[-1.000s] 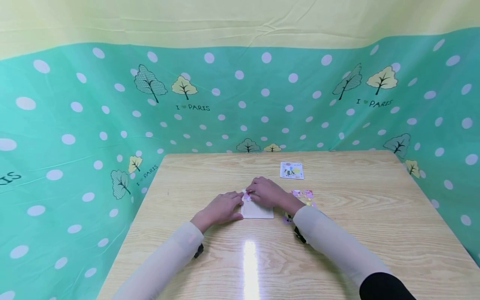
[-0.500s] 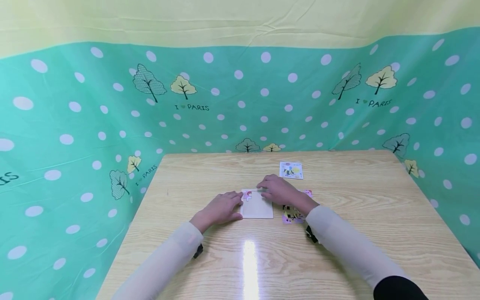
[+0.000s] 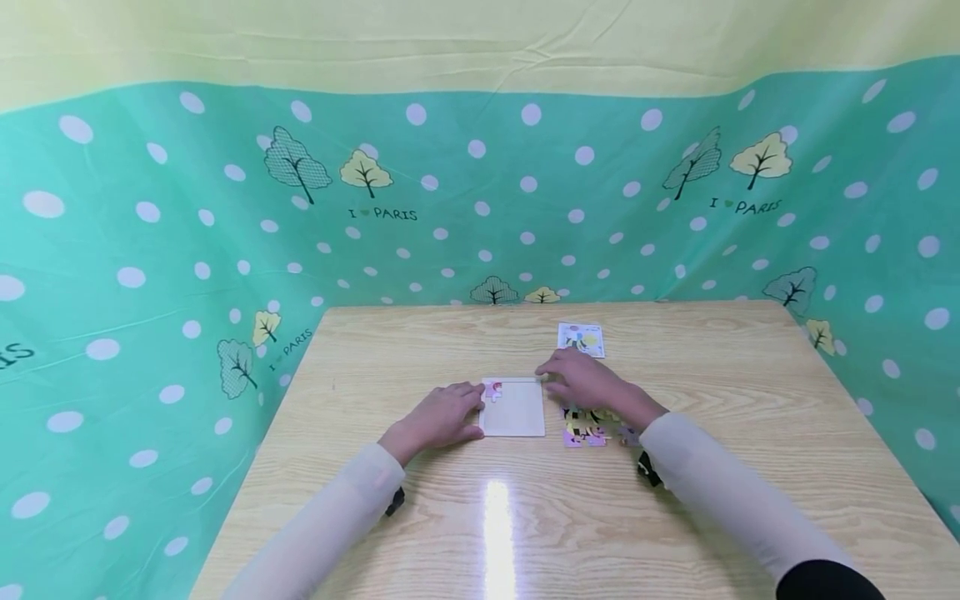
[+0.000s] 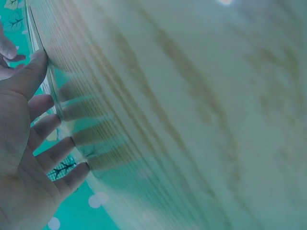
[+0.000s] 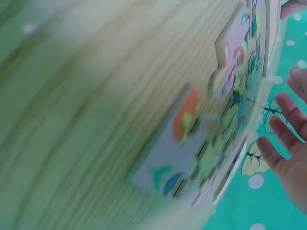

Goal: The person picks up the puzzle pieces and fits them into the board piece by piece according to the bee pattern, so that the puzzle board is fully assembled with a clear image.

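A square white puzzle board (image 3: 519,415) lies on the table, with a small pink puzzle piece (image 3: 493,390) in its far left corner. My left hand (image 3: 441,418) rests along the board's left edge, thumb and fingers spread, as the left wrist view of that hand (image 4: 24,124) also shows. Just right of the board, my right hand (image 3: 581,381) hovers over loose puzzle pieces (image 3: 583,428), partly covering them. Nothing shows between its loosely extended fingers. In the right wrist view, several puzzle pieces (image 5: 170,148) lie close together beside that hand (image 5: 292,143).
A picture card (image 3: 582,333) with a bee lies behind my right hand. The wooden table (image 3: 420,533) ends at a green dotted cloth (image 3: 450,192) at the back and sides. A light reflection crosses the near tabletop.
My right hand has left the piece in the board's corner and moved right, off the board to above the loose pieces. The left hand stays at the board's edge.
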### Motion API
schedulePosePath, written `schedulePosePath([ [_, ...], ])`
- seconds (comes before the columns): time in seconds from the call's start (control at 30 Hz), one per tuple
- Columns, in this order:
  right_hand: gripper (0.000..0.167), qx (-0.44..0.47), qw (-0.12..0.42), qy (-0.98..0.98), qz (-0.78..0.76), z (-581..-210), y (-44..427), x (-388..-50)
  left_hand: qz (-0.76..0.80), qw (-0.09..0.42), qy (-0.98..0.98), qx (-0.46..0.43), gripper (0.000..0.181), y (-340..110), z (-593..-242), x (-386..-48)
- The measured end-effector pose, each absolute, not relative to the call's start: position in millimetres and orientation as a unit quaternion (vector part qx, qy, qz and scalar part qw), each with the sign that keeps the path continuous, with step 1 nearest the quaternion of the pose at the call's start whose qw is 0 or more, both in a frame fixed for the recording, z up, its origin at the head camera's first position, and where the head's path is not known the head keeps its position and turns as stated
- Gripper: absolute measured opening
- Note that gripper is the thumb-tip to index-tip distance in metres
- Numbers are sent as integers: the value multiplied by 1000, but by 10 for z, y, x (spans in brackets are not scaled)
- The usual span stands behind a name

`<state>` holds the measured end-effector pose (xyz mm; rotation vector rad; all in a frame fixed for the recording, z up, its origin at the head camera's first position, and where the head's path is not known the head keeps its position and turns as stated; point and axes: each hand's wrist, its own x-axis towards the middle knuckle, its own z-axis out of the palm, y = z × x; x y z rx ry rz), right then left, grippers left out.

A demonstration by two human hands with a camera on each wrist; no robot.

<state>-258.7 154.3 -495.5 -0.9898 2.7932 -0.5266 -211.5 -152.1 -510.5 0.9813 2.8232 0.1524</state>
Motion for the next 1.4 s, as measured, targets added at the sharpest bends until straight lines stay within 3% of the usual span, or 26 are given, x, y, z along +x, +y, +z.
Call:
schedulePosePath([
  [0.53,31,-347,32,925,-153,-4957,1936,-2568,55,76,941,324,52,-1521,-5087,-2118],
  [1.4,34,-323,59,938,-112,-5045,2213,-2515,59,75,943,319,54,-1517,-5087,-2114],
])
